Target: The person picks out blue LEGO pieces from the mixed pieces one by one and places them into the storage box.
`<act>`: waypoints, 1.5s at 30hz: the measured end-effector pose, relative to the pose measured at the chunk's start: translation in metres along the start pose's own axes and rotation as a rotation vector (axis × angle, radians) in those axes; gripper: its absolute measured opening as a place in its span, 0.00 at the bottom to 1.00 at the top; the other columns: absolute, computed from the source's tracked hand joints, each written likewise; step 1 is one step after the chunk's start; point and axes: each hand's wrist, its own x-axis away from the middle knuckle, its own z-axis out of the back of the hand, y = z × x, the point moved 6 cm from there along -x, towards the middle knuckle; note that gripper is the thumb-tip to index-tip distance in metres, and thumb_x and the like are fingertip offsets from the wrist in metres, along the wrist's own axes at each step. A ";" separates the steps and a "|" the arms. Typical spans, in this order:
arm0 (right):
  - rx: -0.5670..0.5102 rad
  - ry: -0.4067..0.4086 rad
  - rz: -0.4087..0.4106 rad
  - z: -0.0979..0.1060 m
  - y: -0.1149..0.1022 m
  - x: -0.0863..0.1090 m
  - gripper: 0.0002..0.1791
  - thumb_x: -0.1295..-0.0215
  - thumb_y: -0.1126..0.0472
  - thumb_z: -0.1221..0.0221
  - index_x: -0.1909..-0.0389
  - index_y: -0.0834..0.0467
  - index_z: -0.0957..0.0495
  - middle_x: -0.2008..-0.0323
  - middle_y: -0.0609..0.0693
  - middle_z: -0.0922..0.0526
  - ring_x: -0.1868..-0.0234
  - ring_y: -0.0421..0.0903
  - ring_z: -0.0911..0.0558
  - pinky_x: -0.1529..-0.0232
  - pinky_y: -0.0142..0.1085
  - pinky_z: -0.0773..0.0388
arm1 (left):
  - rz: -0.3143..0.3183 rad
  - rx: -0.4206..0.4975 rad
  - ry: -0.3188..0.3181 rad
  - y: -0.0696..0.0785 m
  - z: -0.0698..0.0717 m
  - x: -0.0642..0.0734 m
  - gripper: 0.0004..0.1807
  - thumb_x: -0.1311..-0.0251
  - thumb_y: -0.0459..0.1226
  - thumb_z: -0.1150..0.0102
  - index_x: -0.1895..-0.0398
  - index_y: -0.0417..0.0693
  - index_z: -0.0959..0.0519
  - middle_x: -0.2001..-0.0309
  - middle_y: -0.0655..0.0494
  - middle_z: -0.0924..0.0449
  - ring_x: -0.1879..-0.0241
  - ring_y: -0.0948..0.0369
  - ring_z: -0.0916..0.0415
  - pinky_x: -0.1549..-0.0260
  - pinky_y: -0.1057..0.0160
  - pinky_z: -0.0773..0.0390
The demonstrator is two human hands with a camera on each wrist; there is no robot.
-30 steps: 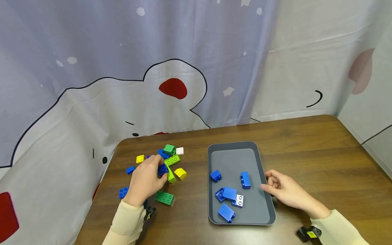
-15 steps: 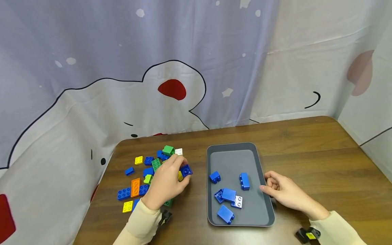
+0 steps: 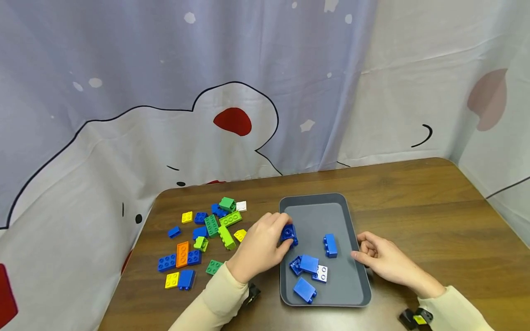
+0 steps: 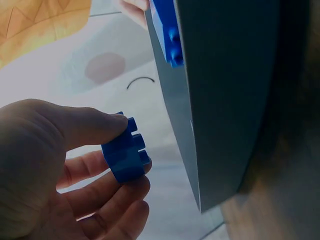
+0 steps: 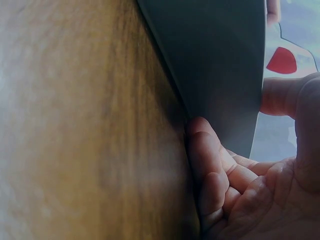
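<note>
Between thumb and fingers my left hand (image 3: 262, 246) pinches a blue toy building brick (image 4: 125, 159), its studs showing in the left wrist view. In the head view that brick overlaps the left rim of the grey tray (image 3: 319, 207) and mostly covers a small blue brick behind it. At the tray's right side, my right hand (image 3: 383, 257) grips the wall, thumb over the rim and curled fingers (image 5: 205, 150) against the outside. Inside lie a standing blue brick (image 3: 330, 245), a blue brick (image 3: 309, 264) beside a white one (image 3: 321, 274), and another blue brick (image 3: 305, 290) near the front.
Left of the tray, loose bricks are spread on the wooden table (image 3: 414, 197): an orange one (image 3: 182, 254), a yellow one (image 3: 172, 280), a lime one (image 3: 226, 237), a dark green one (image 3: 211, 225) and several blue ones. A patterned curtain (image 3: 165, 138) hangs behind the table.
My left hand has carried the blue brick rightward from the loose bricks to the tray's left rim, uncovering the bricks it hid. The right hand stays at the tray.
</note>
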 end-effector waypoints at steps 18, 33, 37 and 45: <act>0.000 -0.003 -0.006 0.000 0.001 -0.001 0.26 0.30 0.52 0.35 0.43 0.68 0.25 0.76 0.41 0.27 0.75 0.33 0.29 0.68 0.29 0.30 | -0.101 -0.009 -0.020 0.032 -0.022 -0.021 0.19 0.37 0.45 0.29 0.47 0.51 0.22 0.55 0.60 0.19 0.59 0.65 0.23 0.55 0.67 0.18; -0.010 -0.022 -0.016 0.000 -0.001 0.000 0.26 0.29 0.52 0.35 0.43 0.69 0.26 0.75 0.42 0.26 0.76 0.33 0.28 0.68 0.29 0.30 | -0.112 -0.031 -0.024 0.038 -0.034 -0.023 0.19 0.37 0.46 0.29 0.47 0.54 0.23 0.55 0.62 0.20 0.59 0.66 0.24 0.56 0.68 0.18; -0.010 -0.019 -0.018 0.000 0.000 0.000 0.25 0.30 0.52 0.35 0.44 0.68 0.25 0.76 0.42 0.27 0.76 0.33 0.28 0.69 0.29 0.30 | -0.102 -0.037 -0.030 0.036 -0.035 -0.022 0.23 0.37 0.49 0.29 0.43 0.53 0.23 0.52 0.61 0.20 0.57 0.65 0.24 0.55 0.67 0.18; -0.006 -0.011 -0.004 0.000 0.000 -0.001 0.25 0.30 0.52 0.35 0.44 0.68 0.25 0.76 0.42 0.27 0.76 0.33 0.28 0.69 0.29 0.30 | 0.023 -0.038 -0.077 0.017 -0.027 -0.022 0.40 0.39 0.62 0.34 0.29 0.53 0.28 0.33 0.54 0.27 0.36 0.55 0.26 0.36 0.51 0.22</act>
